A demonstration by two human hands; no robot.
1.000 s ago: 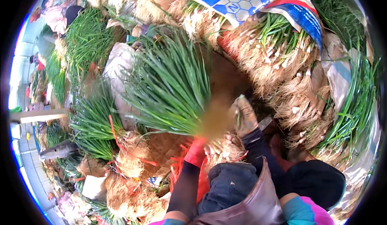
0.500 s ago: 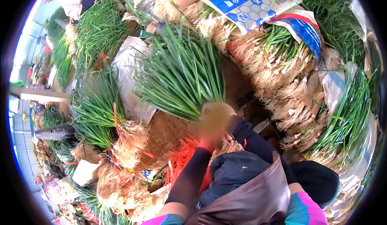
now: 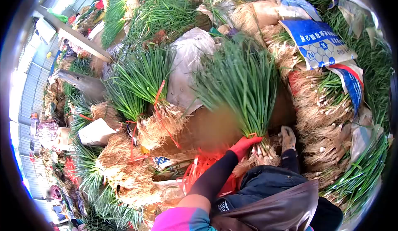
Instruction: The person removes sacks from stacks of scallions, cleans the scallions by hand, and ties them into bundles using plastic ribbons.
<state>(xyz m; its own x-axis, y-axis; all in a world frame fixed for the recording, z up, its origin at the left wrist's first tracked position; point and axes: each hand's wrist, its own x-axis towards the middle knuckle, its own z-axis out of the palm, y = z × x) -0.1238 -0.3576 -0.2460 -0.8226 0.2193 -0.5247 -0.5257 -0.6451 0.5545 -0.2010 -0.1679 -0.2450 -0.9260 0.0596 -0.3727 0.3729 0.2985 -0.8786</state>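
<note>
My left hand [image 3: 245, 145], in a red glove, is closed round the lower stems of a big bunch of green onions [image 3: 248, 82]. The leaves fan out away from me, and the white bulbs and roots [image 3: 262, 154] hang toward my lap. Just right of the bulbs is my right hand [image 3: 287, 138], in a pale, soiled glove, with its fingers curled; whether it holds anything cannot be made out. A brown blur covers the spot left of the stems.
Tied bundles [image 3: 143, 86] with red strips lie at the left, beside a pale sack [image 3: 188, 65]. Red strips [image 3: 203, 169] are heaped by my left forearm. Rooty bundles [image 3: 323, 106] under a blue-white sack [image 3: 319, 44] line the right. A wooden beam [image 3: 78, 40] juts in upper left.
The view has swung left, so the scene sits further right. My right hand has come off the stems to their right side, while my left hand keeps its hold and the bunch stands more upright.
</note>
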